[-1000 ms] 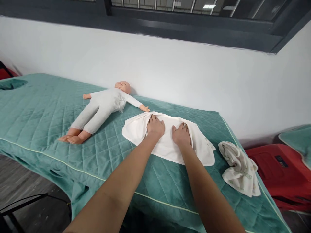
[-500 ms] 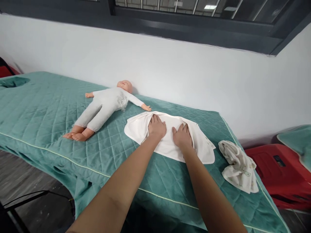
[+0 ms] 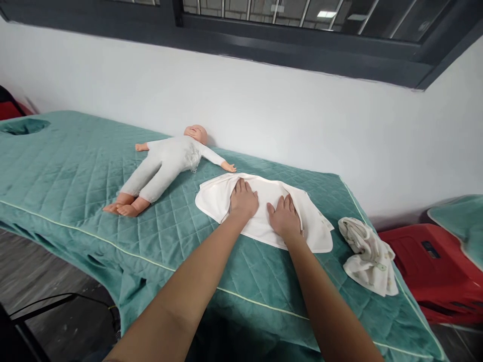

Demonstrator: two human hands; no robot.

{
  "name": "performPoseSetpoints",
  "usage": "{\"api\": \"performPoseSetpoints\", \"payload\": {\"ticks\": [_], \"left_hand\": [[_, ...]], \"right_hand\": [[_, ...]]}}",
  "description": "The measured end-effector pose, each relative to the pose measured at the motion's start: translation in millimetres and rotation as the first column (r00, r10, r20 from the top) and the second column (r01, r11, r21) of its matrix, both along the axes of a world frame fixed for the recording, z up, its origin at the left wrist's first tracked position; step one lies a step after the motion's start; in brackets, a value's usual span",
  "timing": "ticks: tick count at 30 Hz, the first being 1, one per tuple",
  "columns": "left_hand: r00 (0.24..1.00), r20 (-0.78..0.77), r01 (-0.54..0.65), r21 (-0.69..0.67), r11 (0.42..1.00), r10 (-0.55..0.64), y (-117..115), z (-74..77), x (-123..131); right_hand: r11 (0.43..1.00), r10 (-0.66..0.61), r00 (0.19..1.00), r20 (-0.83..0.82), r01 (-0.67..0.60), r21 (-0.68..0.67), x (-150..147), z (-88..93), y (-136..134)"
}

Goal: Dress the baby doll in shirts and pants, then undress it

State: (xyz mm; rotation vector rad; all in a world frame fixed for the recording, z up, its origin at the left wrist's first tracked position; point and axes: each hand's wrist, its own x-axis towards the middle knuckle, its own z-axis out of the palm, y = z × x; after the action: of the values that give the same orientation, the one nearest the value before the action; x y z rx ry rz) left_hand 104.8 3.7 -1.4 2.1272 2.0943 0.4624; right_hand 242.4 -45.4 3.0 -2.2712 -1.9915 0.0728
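Observation:
A white baby garment (image 3: 264,193) lies spread out on the green quilted bed cover, its front flaps turned outward. My left hand (image 3: 244,199) rests flat on its inner left part, palm down with fingers stretched. On the right part, my right hand (image 3: 284,217) also lies flat, thumb apart from the fingers, beside the folded-back flap. Neither hand grips the cloth. To the left, a baby doll (image 3: 169,158) in a white body lies on its back, one arm reaching close to the garment's upper edge.
A crumpled white patterned cloth (image 3: 368,256) lies near the right end of the green bed cover (image 3: 75,166). Beyond that end stands a red plastic chair (image 3: 426,266). A white wall (image 3: 264,110) with a dark window frame (image 3: 302,50) runs along the back.
Both hands stay flat on the garment, with almost no movement. The camera view has shifted slightly.

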Motion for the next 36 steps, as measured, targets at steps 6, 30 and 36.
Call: {"api": "performPoseSetpoints", "payload": {"ticks": [6,30,36], "left_hand": [[0.998,-0.031,0.048,-0.011,0.999,-0.048,-9.2,-0.7,-4.4],[0.905,-0.022,0.420,0.189,0.888,-0.424,-131.2,-4.9,-64.3],[0.890,0.016,0.443,0.204,0.873,-0.455,-145.8,-2.2,-74.0]], "right_hand": [[0.999,0.043,0.998,0.054,-0.043,-0.001,-0.2,2.2,-16.1],[0.924,0.309,0.950,-0.034,-0.292,0.246,9.5,-12.1,-131.3],[0.837,0.347,0.917,-0.195,-0.210,0.505,20.2,-9.9,-141.7]]}}
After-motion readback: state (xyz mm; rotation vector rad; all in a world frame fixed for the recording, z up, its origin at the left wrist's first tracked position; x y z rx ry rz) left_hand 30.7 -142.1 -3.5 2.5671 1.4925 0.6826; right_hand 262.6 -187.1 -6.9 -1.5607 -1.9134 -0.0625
